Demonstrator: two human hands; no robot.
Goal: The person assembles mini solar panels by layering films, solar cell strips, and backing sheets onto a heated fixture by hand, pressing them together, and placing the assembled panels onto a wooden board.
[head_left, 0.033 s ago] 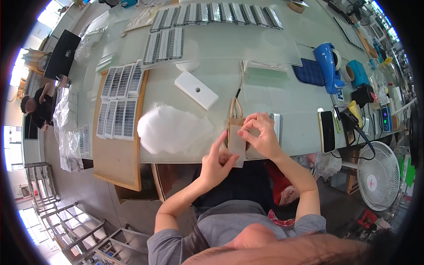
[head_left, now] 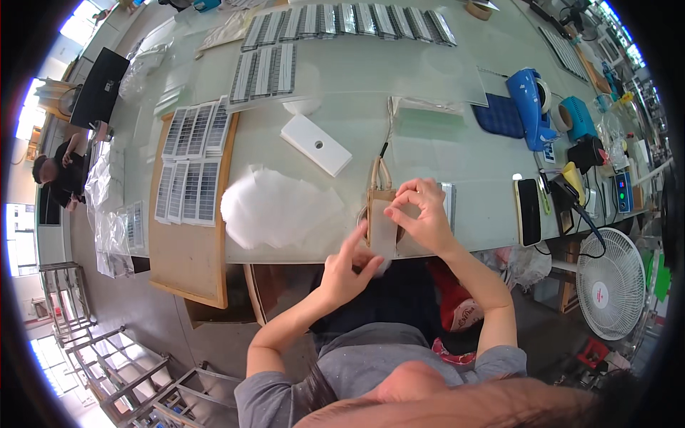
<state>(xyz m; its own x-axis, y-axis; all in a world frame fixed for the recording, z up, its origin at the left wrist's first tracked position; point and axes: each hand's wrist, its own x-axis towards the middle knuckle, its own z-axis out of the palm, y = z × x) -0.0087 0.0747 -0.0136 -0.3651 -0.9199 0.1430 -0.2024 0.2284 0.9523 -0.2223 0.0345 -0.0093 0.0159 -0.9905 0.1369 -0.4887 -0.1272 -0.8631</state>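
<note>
A narrow wooden holder (head_left: 372,214) stands at the table's near edge, with a pale, translucent strip (head_left: 384,232) lying along it. My right hand (head_left: 424,217) is over its right side, thumb and forefinger closed at the upper part of the strip. Whatever those fingertips grip is too small to tell. My left hand (head_left: 348,271) is at the lower left of the holder, palm up, with forefinger and thumb spread apart and nothing between them. Beyond the holder, a cord with a black sleeve (head_left: 384,150) runs to its looped end.
Left of the holder lie a heap of thin white sheets (head_left: 275,210) and a white block with a hole (head_left: 317,145). A wooden board (head_left: 182,250) carries several gridded panels. At right are a phone (head_left: 528,212), a blue tape dispenser (head_left: 526,107) and a fan (head_left: 611,284).
My left thumb has come away from the strip's lower end, and the left hand has opened slightly and shifted a little down and left. The right hand stays nearly in place.
</note>
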